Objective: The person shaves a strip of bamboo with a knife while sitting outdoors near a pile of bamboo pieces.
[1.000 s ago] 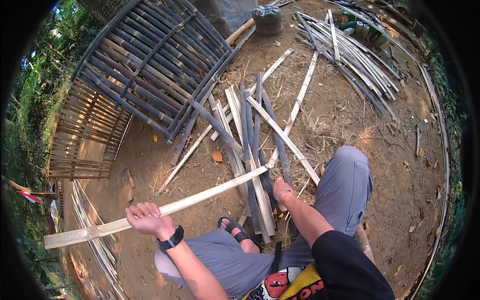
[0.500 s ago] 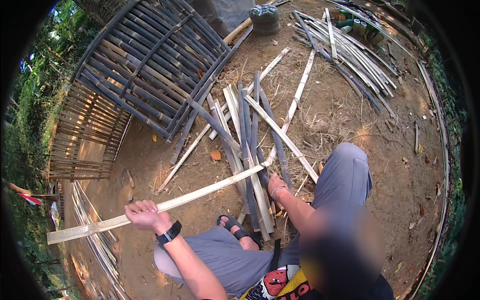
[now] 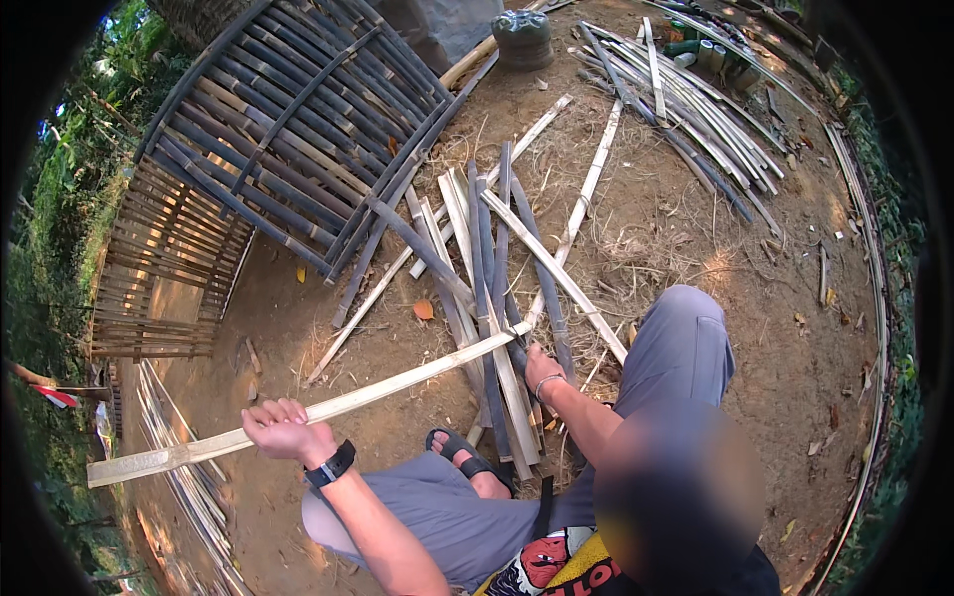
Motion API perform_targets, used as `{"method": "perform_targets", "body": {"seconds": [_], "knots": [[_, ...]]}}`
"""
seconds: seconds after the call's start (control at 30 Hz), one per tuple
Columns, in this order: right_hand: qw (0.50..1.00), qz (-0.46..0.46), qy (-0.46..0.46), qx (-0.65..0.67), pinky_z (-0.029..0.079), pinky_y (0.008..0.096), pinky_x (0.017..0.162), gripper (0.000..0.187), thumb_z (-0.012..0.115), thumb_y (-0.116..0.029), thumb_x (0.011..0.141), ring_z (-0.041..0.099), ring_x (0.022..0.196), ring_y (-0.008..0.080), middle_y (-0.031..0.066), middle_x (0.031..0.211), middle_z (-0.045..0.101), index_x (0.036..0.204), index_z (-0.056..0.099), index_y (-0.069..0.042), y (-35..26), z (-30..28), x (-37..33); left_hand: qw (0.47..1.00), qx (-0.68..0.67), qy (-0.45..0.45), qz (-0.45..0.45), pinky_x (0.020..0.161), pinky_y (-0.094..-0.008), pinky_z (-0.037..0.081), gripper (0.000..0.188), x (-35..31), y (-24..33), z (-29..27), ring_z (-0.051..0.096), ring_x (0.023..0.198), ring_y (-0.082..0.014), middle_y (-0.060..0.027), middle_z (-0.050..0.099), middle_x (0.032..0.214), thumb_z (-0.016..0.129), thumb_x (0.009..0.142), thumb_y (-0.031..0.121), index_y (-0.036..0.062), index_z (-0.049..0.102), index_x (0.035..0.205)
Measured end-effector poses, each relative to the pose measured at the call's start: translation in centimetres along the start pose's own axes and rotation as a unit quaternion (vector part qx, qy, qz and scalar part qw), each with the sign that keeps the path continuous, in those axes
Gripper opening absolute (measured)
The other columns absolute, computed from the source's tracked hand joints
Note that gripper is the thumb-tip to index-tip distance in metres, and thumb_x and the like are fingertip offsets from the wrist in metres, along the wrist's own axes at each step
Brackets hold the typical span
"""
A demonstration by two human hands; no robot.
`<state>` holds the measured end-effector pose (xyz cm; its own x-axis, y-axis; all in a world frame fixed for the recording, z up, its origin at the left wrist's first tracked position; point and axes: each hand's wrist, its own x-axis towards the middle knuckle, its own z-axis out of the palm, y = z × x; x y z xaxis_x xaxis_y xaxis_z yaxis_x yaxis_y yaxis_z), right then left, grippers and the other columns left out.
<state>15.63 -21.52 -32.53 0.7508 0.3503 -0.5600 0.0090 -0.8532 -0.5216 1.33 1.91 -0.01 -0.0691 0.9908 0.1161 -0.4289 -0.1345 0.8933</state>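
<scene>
My left hand [image 3: 288, 429] is closed around a long pale split bamboo strip [image 3: 397, 381], which slants up to the right across my front. Its far end meets another pale bamboo strip [image 3: 581, 204] near my right hand; whether the two are joined I cannot tell. My right hand [image 3: 542, 370] is closed low beside that meeting point, next to a dark piece [image 3: 517, 354]. What its fingers hold is hidden. Under the strip's far end lies a heap of dark and pale bamboo slats [image 3: 485, 268].
A dark bamboo slatted frame [image 3: 298, 129] stands at the far left, beside a lighter slatted panel [image 3: 164, 268]. More strips [image 3: 696, 109] lie at the far right, others [image 3: 194, 477] at the left. A dark round container [image 3: 523, 42] stands at the back. My sandalled foot [image 3: 487, 484] is near the heap.
The whole view has shifted slightly, moving the scene a little left. My right hand has edged slightly left. My left hand keeps its hold on the bamboo strip.
</scene>
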Motion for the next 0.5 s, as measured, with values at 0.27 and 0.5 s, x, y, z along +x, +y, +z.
{"method": "perform_targets", "body": {"seconds": [0.27, 0.5], "knots": [[1.000, 0.020, -0.001, 0.018, 0.046, 0.0457, 0.093, 0.031, 0.033, -0.010, 0.091, 0.057, 0.109, 0.0411, 0.0297, 0.111, 0.059, 0.113, 0.048, 0.006, -0.1, 0.1, 0.3, 1.000, -0.007, 0.000, -0.003, 0.036, -0.0251, 0.015, 0.038, -0.5, 0.1, 0.7, 0.018, 0.038, -0.0089, 0.0028, 0.021, 0.047, 0.037, 0.095, 0.027, 0.0162, 0.024, 0.061], [0.996, 0.087, -0.016, 0.009, 0.049, 0.0446, 0.090, 0.031, 0.042, -0.010, 0.089, 0.057, 0.111, 0.0370, 0.0276, 0.117, 0.057, 0.116, 0.048, 0.005, 0.3, -0.4, 0.9, 1.000, -0.008, -0.005, -0.002, 0.035, -0.0254, 0.015, 0.037, -0.4, -0.1, 0.5, 0.018, 0.037, -0.0092, 0.0023, 0.021, 0.048, 0.035, 0.095, 0.027, 0.0161, 0.024, 0.061]]}}
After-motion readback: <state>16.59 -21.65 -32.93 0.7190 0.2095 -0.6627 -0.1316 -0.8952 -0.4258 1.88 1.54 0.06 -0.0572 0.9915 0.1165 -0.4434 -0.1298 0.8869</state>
